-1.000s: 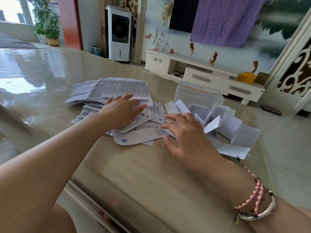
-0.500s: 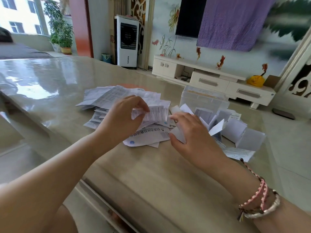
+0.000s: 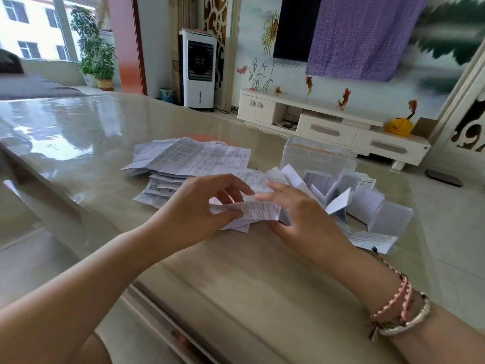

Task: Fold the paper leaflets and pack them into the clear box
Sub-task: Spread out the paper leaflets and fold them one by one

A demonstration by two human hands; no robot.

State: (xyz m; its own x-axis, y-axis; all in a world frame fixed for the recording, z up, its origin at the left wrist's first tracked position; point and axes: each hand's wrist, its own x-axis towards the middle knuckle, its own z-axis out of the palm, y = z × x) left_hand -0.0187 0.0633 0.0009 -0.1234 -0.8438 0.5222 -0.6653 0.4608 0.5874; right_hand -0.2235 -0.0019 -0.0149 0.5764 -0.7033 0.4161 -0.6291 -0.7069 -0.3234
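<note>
Both hands hold 1 leaflet (image 3: 256,210) just above the table (image 3: 236,271), lifted clear so it can be creased. The left hand (image 3: 194,214) pinches its left end between thumb and curled fingers; the right hand (image 3: 301,214) grips the right end, fingers over the top, thumb hidden beneath. Unfolded leaflets (image 3: 194,157) lie heaped at 11 o'clock from the hands, within easy reach. Folded leaflets (image 3: 367,206) lie at 3 o'clock, beside the clear box (image 3: 315,156) at 1 o'clock, probably staged for packing.
</note>
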